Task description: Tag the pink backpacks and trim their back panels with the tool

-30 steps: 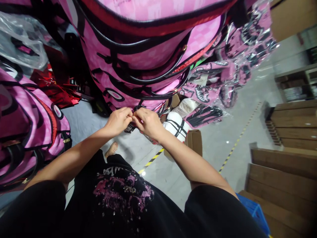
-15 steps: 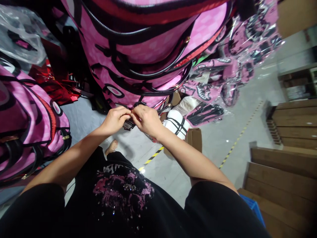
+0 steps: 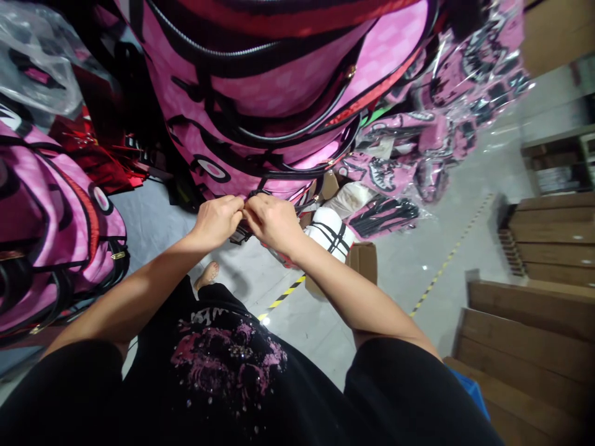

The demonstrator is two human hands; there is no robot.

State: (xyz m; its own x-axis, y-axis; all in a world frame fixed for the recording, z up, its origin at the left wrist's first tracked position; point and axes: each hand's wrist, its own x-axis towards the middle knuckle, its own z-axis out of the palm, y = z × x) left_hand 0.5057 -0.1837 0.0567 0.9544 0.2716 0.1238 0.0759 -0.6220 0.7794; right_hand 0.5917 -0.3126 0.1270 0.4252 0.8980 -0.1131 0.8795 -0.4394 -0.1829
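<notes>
A large pink backpack (image 3: 279,93) with black trim, zippers and a red band fills the upper middle of the head view. At its lower edge my left hand (image 3: 217,222) and my right hand (image 3: 273,224) meet, fingertips pinched close together. Whatever the fingers hold is too small and hidden to name. Just below them hangs a small dark tag-like piece, partly covered by the hands. A second pink backpack (image 3: 56,217) lies at the left.
Plastic-wrapped pink items (image 3: 381,173) and a white roll with black straps (image 3: 329,234) are right of the backpack. An open carton (image 3: 363,263) stands below the roll. Stacked cartons (image 3: 525,347) line the right side. Red material (image 3: 100,155) lies at the left.
My left hand's fingers have curled in more beside my right hand's. The view has shifted slightly, and the left backpack appears a little further left.
</notes>
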